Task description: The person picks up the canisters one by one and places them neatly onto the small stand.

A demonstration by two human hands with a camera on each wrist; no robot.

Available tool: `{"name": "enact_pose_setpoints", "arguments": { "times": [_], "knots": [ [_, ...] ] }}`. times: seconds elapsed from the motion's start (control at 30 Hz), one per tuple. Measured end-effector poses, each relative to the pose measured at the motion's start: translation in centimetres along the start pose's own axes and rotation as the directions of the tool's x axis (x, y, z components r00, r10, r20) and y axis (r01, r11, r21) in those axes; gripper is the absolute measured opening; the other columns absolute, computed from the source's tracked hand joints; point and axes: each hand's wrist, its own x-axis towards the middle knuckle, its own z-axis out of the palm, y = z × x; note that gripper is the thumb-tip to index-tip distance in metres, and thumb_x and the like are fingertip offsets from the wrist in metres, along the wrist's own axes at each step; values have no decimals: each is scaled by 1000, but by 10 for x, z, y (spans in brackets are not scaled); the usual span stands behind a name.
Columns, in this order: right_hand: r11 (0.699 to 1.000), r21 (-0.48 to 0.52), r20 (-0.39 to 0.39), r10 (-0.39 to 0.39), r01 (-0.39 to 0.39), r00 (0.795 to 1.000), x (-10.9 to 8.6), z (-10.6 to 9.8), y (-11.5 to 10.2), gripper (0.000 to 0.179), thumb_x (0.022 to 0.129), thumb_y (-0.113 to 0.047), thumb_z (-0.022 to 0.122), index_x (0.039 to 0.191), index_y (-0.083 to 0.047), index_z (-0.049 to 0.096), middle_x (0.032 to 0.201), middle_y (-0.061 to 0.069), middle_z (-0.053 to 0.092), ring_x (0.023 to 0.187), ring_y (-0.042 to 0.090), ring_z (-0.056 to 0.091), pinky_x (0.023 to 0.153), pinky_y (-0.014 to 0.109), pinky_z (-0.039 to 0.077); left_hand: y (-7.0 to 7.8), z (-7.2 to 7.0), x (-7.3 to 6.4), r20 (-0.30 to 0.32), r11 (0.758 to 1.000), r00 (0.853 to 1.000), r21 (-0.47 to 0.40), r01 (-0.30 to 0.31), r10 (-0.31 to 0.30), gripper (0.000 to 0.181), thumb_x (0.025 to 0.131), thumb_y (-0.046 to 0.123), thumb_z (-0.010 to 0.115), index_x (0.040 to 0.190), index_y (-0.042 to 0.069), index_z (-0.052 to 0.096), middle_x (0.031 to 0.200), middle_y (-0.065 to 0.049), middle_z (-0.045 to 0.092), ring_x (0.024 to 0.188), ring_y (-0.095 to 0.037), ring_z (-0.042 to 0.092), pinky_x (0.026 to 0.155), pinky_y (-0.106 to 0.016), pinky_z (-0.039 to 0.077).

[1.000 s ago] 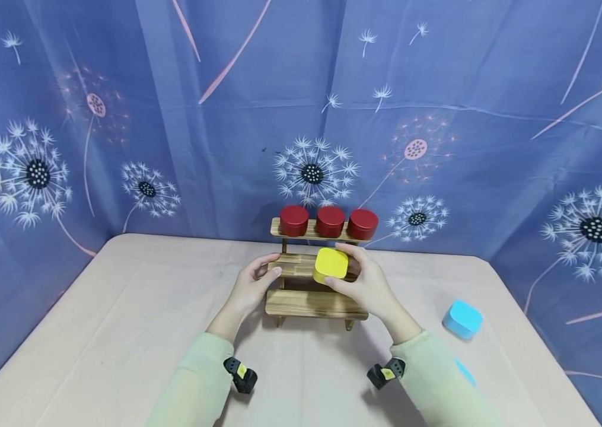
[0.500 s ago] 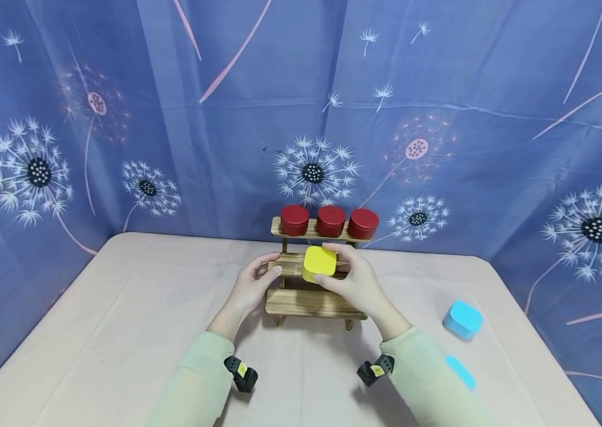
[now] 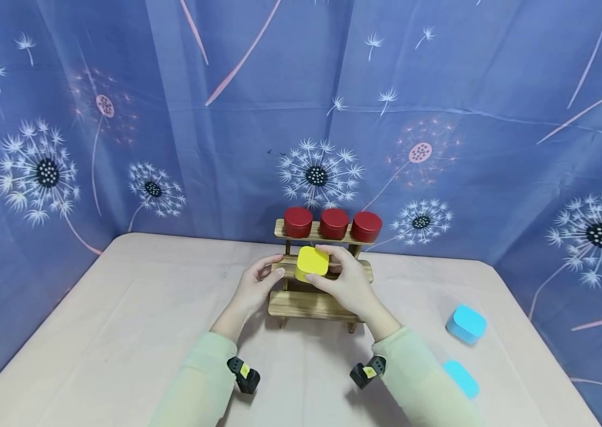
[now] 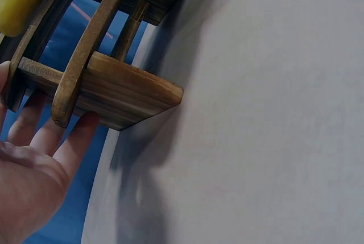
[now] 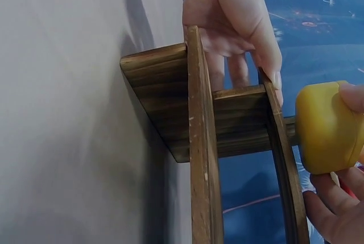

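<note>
While the left hand, just left of centre in the head view, has its thumb and fingers clamped on the left end of the middle shelf, I can see the whole wooden stand facing me mid-frame. Three red tins stand in a row along its top shelf. Below them, the yellow box is at the left half of the middle shelf; from my end I can't tell whether it touches the wood. Just right of it, the right hand pinches the box between thumb and fingers. Toward the lower right, two blue boxes lie on the pale tabletop, the nearer one partly covered by the right sleeve.
</note>
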Motion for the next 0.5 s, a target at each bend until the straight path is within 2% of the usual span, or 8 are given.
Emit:
{"name": "enact_pose_setpoints", "arguments": {
  "times": [0.13, 0.33, 0.5],
  "knots": [
    [1000, 6, -5, 5, -5, 1000, 2, 3, -1, 59, 76, -19, 79, 129, -7, 55, 124, 11, 59, 103, 25, 60, 89, 42, 52, -1, 0, 1, -2, 1000, 1000, -6, -2, 2, 39, 92, 16, 62, 130, 9, 56, 129, -16, 59, 122, -29, 53, 110, -44, 35],
    [1000, 8, 14, 22, -22, 1000, 3, 8, -3, 59, 78, -21, 77, 131, -9, 54, 127, 10, 57, 108, 26, 57, 92, 43, 50, -1, 1, 1, -6, 1000, 1000, -12, -3, 3, 38, 92, 15, 61, 129, 8, 56, 115, -18, 66, 116, -28, 57, 111, -43, 33],
    [999, -5, 17, 42, -42, 999, 4, 10, -4, 60, 78, -21, 77, 132, -8, 53, 129, 9, 57, 112, 26, 56, 94, 45, 49, -1, 0, 1, -7, 1000, 1000, -11, 3, -3, 38, 92, 16, 62, 129, 9, 57, 117, -18, 66, 121, -28, 54, 112, -43, 32]
  ]
}}
